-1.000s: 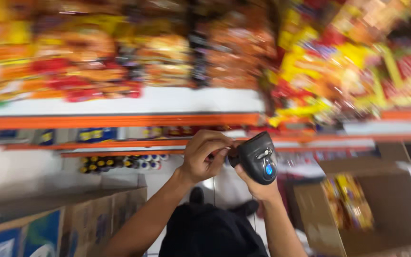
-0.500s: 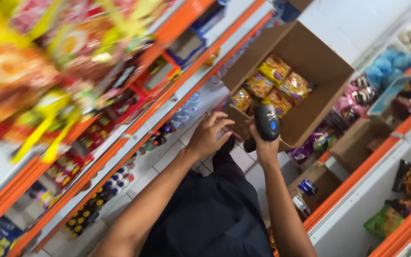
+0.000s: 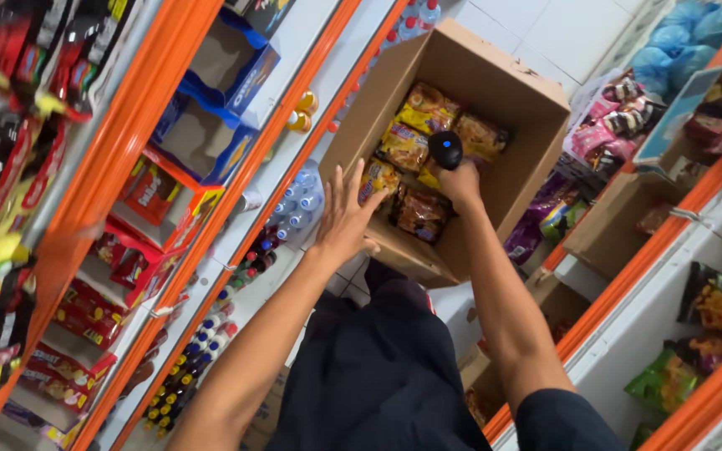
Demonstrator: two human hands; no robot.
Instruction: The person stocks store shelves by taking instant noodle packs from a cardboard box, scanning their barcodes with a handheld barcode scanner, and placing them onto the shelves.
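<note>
Scanner (image 3: pixel 445 150), black and handheld, was clamped in the right hand (image 3: pixel 461 182) over the cardboard box (image 3: pixel 495 79); likely light, rigid, best held by its handle. Left hand (image 3: pixel 346 219) was spread empty beside the box's near wall. Snack packets (image 3: pixel 403 146) inside looked soft, crinkly and light.

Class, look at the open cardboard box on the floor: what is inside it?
The cardboard box holds yellow and brown snack packets. The right hand and its black scanner cover some; lower layers are hidden.

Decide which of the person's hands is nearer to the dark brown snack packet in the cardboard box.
Right. The right hand, gripping the black handheld scanner, sits just above the dark brown snack packet. The left hand, fingers spread, hovers at the cardboard box near edge, farther off.
</note>
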